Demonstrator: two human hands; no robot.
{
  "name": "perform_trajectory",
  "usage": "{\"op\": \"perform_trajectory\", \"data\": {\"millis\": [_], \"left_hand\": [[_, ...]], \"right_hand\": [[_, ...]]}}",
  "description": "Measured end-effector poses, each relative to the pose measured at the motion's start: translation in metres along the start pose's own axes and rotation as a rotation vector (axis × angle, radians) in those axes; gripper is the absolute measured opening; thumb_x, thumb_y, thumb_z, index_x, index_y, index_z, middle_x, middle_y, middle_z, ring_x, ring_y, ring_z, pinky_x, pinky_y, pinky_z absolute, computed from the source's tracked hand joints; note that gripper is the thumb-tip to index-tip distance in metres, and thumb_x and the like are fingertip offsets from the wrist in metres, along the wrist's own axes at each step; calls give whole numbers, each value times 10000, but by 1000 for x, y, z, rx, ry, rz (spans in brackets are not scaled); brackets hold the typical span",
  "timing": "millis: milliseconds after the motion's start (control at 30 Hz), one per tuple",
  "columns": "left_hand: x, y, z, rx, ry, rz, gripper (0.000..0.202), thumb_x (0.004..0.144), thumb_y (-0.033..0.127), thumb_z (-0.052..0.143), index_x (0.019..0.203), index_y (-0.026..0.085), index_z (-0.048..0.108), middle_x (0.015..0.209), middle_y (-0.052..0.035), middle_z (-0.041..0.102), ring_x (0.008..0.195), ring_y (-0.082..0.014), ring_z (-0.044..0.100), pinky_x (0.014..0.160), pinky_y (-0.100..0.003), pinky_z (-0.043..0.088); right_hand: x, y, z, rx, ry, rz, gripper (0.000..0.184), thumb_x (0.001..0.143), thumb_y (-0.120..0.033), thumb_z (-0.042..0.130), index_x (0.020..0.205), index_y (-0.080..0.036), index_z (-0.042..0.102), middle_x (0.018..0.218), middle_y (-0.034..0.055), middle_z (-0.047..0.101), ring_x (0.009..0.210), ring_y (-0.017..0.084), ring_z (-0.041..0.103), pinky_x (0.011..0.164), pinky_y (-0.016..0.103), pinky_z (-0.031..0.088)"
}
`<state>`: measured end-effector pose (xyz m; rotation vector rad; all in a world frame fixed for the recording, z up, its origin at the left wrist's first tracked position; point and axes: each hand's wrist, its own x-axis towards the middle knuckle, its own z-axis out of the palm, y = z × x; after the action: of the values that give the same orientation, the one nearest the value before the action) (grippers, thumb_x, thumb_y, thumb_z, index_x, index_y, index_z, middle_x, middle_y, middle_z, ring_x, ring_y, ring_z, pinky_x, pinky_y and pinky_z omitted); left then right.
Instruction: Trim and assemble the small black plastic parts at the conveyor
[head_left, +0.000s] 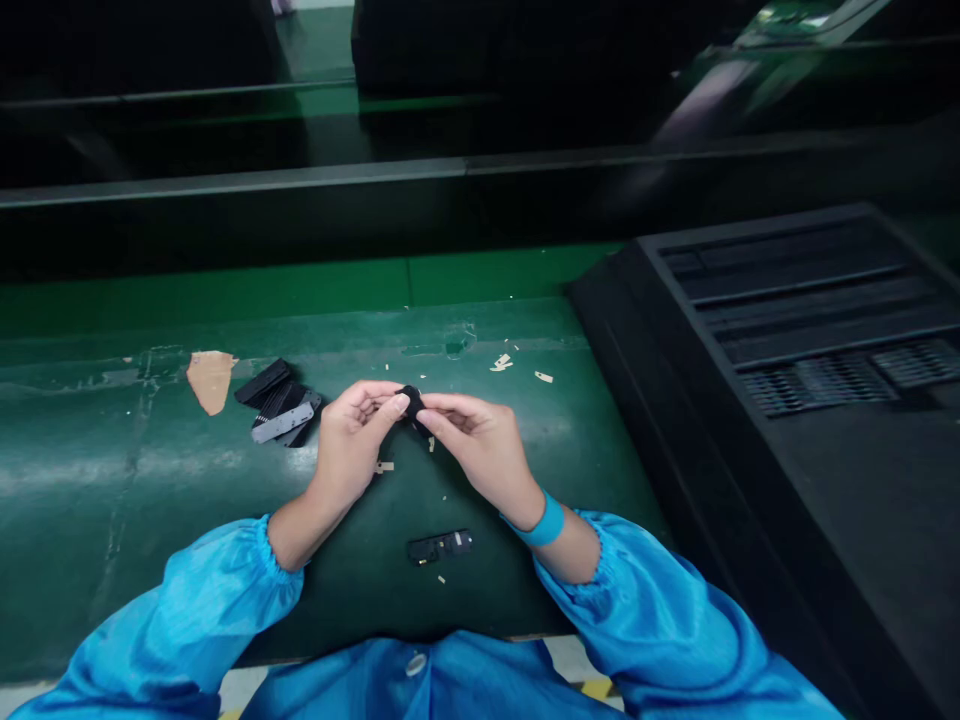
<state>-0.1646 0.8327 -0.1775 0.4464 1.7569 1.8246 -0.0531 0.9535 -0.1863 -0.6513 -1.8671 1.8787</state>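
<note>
Over the green work mat (pixel 112 470), my left hand (pixel 352 440) and my right hand (pixel 476 445) meet at their fingertips. Both pinch a small black part (pixel 412 402) between thumb and fingers. The part is round-looking and mostly hidden by the fingers. A small black rectangular component (pixel 440 546) lies on the mat just below my hands, between my wrists. My right wrist wears a blue band (pixel 544 524). Both arms are in blue sleeves.
A pile of black and grey strips (pixel 280 404) lies left of my hands, next to a tan patch (pixel 211 378) on the mat. Small pale scraps (pixel 501 362) are scattered behind. A large black ribbed tray (pixel 810 330) fills the right side. A dark rail runs across the back.
</note>
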Motion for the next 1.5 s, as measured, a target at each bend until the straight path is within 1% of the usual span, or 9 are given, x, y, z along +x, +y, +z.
{"op": "perform_trajectory", "data": {"millis": [100, 267, 367, 833, 1000, 1133, 1267, 1367, 1500], "left_hand": [[1, 0, 0, -13, 8, 3, 212, 824, 320, 815, 963, 170, 759, 851, -20, 775, 764, -118, 716, 755, -222, 582], [2, -1, 3, -130, 60, -105, 277, 747, 315, 874, 941, 166, 743, 772, 0, 761, 691, -106, 710, 724, -216, 593], [0, -1, 4, -119, 47, -104, 253, 742, 302, 880, 891, 159, 734, 768, -3, 762, 690, -110, 722, 722, -219, 601], [-6, 4, 3, 59, -52, 30, 200, 852, 307, 792, 960, 169, 695, 807, -6, 755, 751, -125, 728, 733, -224, 593], [-9, 7, 3, 120, -53, 85, 283, 882, 306, 761, 1078, 209, 582, 843, 13, 749, 725, -116, 722, 701, -212, 580], [-9, 11, 3, 237, -116, 135, 214, 912, 288, 715, 1049, 214, 567, 864, 11, 737, 701, -111, 719, 660, -203, 581], [-7, 13, 1, 295, -172, 156, 179, 919, 239, 681, 1052, 213, 564, 868, 6, 738, 687, -103, 702, 628, -191, 565], [-2, 14, 0, 188, -197, 84, 227, 904, 251, 704, 1063, 210, 548, 817, 22, 731, 656, -99, 689, 625, -194, 569], [4, 17, -1, 40, -171, 7, 339, 850, 286, 770, 1116, 192, 582, 775, 31, 726, 634, -104, 685, 626, -212, 597]], "right_hand": [[1, 1, -2, -125, -28, -106, 141, 907, -291, 712, 993, -248, 815, 919, 27, 812, 782, 184, 759, 735, 307, 635], [-2, -6, -6, -409, 149, -408, 205, 932, -227, 708, 1115, -273, 788, 1048, 46, 797, 922, 194, 754, 880, 353, 628], [-4, -6, -5, -472, 162, -514, 205, 966, -186, 657, 1089, -280, 792, 1059, 47, 799, 963, 196, 752, 897, 371, 630], [-6, -9, 0, -446, 160, -534, 262, 955, -135, 636, 1152, -260, 756, 1003, 42, 789, 867, 169, 742, 792, 317, 634], [-6, -10, -3, -586, 129, -623, 253, 962, -135, 619, 1171, -234, 724, 990, 56, 787, 845, 172, 738, 773, 306, 627], [-7, -10, -7, -730, 94, -689, 236, 970, -131, 591, 1165, -198, 705, 880, 58, 753, 753, 173, 700, 732, 299, 602], [-5, -8, -9, -760, 3, -669, 244, 969, -120, 553, 1152, -178, 705, 827, 56, 690, 740, 176, 662, 712, 299, 573], [-2, -7, -9, -587, -81, -531, 280, 948, -143, 577, 1193, -217, 690, 853, 28, 651, 754, 155, 647, 725, 290, 571], [-1, -7, -7, -277, -147, -293, 575, 897, -186, 649, 1452, -255, 513, 895, -13, 643, 748, 122, 633, 751, 281, 587]]}}
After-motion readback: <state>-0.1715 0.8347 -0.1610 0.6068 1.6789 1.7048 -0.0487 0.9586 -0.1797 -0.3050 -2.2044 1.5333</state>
